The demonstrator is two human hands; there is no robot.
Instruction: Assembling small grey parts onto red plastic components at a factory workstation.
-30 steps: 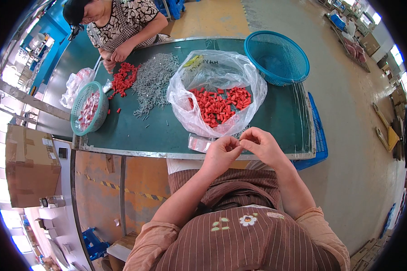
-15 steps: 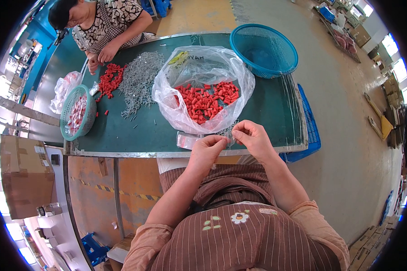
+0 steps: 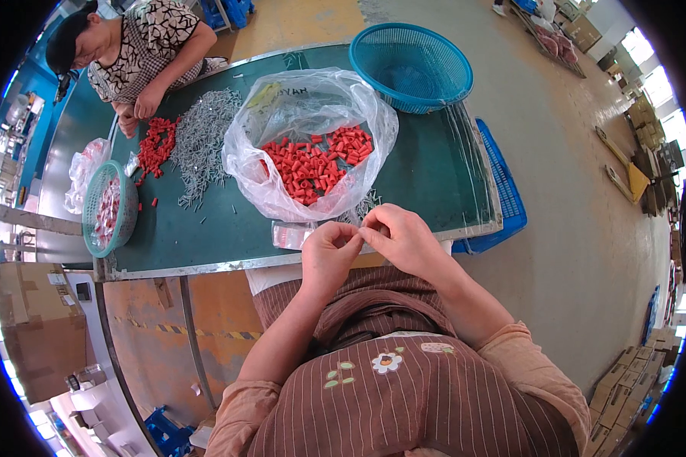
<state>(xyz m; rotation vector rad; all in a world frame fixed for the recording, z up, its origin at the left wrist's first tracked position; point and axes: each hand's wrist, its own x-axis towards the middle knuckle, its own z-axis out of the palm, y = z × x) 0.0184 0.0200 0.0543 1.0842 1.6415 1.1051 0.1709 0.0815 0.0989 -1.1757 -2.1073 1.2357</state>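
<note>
My left hand (image 3: 328,257) and my right hand (image 3: 401,241) meet at the table's near edge, thumbs and forefingers pinched close together. What lies between the fingertips is too small and hidden to make out. Beside my left hand lies a stack of small clear plastic bags (image 3: 288,235). Just beyond my hands, grey screws (image 3: 367,204) form a little pile, partly covered by my fingers. A large clear plastic bag (image 3: 240,164) stands wide open behind them, with red plastic sleeves (image 3: 309,169) inside.
Across the green table (image 3: 183,247), a co-worker (image 3: 149,57) handles small pieces by loose red sleeves (image 3: 156,146) and a heap of grey screws (image 3: 206,137). A pale green basket (image 3: 131,209) of filled bags stands left; an empty blue basket (image 3: 453,72) stands far right.
My fingertips have come closer together, the right hand moving in toward the left. The whole view has shifted, so the table's things sit further left in the picture.
</note>
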